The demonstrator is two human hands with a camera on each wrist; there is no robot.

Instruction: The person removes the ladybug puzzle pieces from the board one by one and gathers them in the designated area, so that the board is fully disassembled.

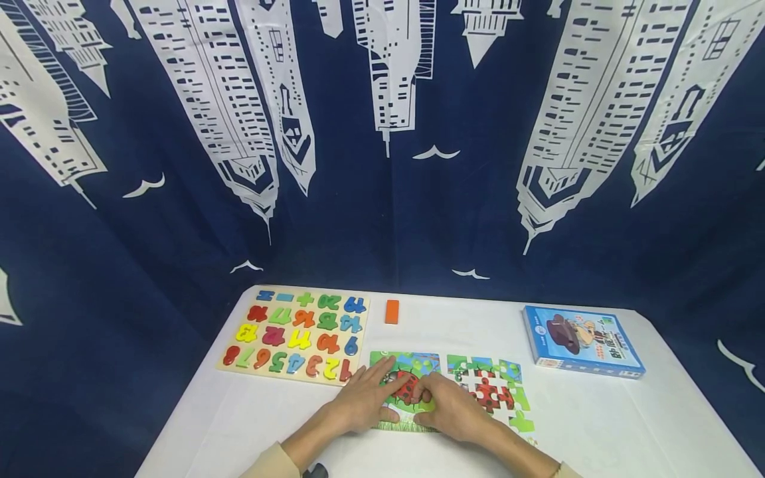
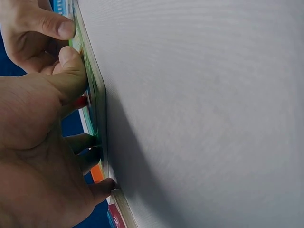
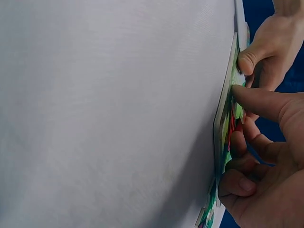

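Note:
A ladybug puzzle board point(image 1: 412, 425) lies flat at the front middle of the table, its picture partly hidden by both hands. My left hand point(image 1: 361, 401) rests on its left part with fingers spread; in the left wrist view the thumb touches the board's edge. On the right part of the board is my right hand point(image 1: 454, 408), its fingers bent and the thumb stretched to the near edge, as the right wrist view shows. Whether a piece sits between those fingertips is hidden. Loosely joined ladybug puzzle pieces point(image 1: 487, 395) lie with gaps just to the right.
A wooden number board point(image 1: 281, 342) with coloured numerals stands left of the puzzle. Behind lies a small orange block point(image 1: 392, 312). A blue box point(image 1: 582, 340) occupies the table's right side. A navy curtain point(image 1: 382, 219) with white buildings hangs behind the white table point(image 1: 597, 425).

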